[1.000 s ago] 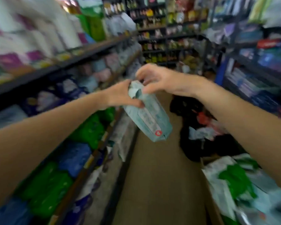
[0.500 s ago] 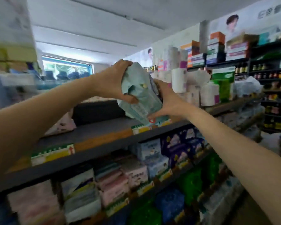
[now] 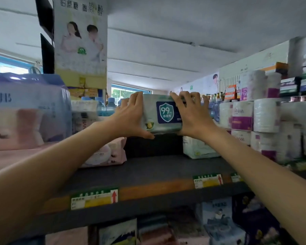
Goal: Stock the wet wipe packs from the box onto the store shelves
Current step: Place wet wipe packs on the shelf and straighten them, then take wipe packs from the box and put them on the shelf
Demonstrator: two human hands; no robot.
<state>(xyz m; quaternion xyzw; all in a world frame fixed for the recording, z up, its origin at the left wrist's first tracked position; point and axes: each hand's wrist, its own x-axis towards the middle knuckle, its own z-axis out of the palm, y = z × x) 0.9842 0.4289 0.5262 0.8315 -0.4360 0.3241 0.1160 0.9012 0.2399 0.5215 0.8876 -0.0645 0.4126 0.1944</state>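
From the head camera, both bare arms reach up and forward over the dark grey shelf board [image 3: 148, 167]. Between the hands sits a pale green soft plastic wet wipe pack [image 3: 162, 114] with a navy label showing a shield and "99". It is held up in the air above the open middle of the shelf, at twelve o'clock from the viewer, label facing back.

The left hand [image 3: 129, 117] grips the pack's left end, fingers over the top edge and thumb hooked under the bottom. The right hand [image 3: 193, 115] clasps the right end the same way, fingers curled over the top.

At four o'clock of the pack, another pale green pack [image 3: 198, 147] lies on the shelf. At seven o'clock lies a pink soft pack [image 3: 106, 152]. Far off at three o'clock stand stacked white toilet paper rolls with purple wrappers [image 3: 254, 121]. At nine o'clock sits a big lilac and pink tissue bundle [image 3: 25, 112]. Green and yellow price tags [image 3: 94, 198] line the shelf's front edge.
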